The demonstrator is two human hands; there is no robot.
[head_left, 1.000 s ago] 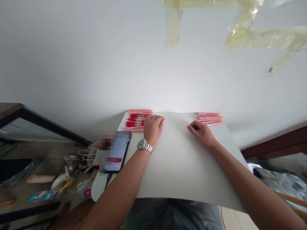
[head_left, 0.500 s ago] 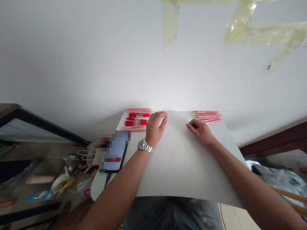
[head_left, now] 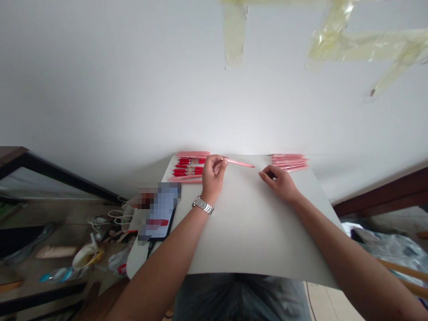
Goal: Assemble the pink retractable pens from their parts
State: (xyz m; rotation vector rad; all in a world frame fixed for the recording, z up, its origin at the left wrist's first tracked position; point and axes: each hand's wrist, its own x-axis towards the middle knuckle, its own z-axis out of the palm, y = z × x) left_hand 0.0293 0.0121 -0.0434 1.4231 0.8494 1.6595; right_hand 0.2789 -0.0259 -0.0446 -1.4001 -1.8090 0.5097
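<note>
A slim pink pen (head_left: 241,163) is pinched at one end between the thumb and fingers of my left hand (head_left: 212,176). It points right, its tapered tip near my right hand (head_left: 276,180). That hand is curled closed above the table, and I see nothing in it. Behind my right hand lies a bundle of pink pens (head_left: 290,162). Left of my left hand are red pens (head_left: 187,171), with pink pens (head_left: 193,154) behind them and more pink pens (head_left: 185,179) in front. My left hand hides the right ends of these rows.
The white table (head_left: 254,232) stands against a white wall with yellowed tape (head_left: 234,35). A phone (head_left: 162,214) with a cable lies at the table's left edge. A cup (head_left: 84,256) and other clutter are on the floor at left, plastic bags (head_left: 397,249) at right.
The pink pen now shows in my left hand, stretched out to the right; no pen was visible there before. The left hand has turned slightly, while my right hand stays nearly still.
</note>
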